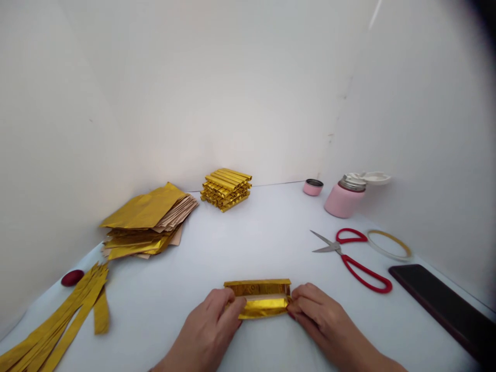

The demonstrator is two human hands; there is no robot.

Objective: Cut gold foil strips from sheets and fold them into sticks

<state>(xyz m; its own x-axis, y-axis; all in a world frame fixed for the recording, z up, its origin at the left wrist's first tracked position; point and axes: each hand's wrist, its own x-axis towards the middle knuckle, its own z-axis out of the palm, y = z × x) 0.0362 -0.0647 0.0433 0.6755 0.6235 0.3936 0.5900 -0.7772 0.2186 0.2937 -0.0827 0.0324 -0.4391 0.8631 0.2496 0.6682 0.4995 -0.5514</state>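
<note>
A piece of gold foil paper (265, 308), folded lengthwise into a shallow trough, lies on the white table near its front. My left hand (211, 328) pinches its left end between thumb and fingers. At the right end, my right hand (323, 320) is closed on the paper, fingertips pressed together at the corner. Behind, a stack of folded gold strips (226, 188) stands near the back wall. To the left is a pile of gold paper sheets (149, 212) with brown undersides.
Gold strips (58, 330) and a dark red oval object (72, 278) lie at left. At right are open red-handled scissors (337, 248), a tape roll (389, 245), a dark phone-like slab (445, 305), a pink bottle (344, 200) with its white lid raised, and a pink cap (312, 188).
</note>
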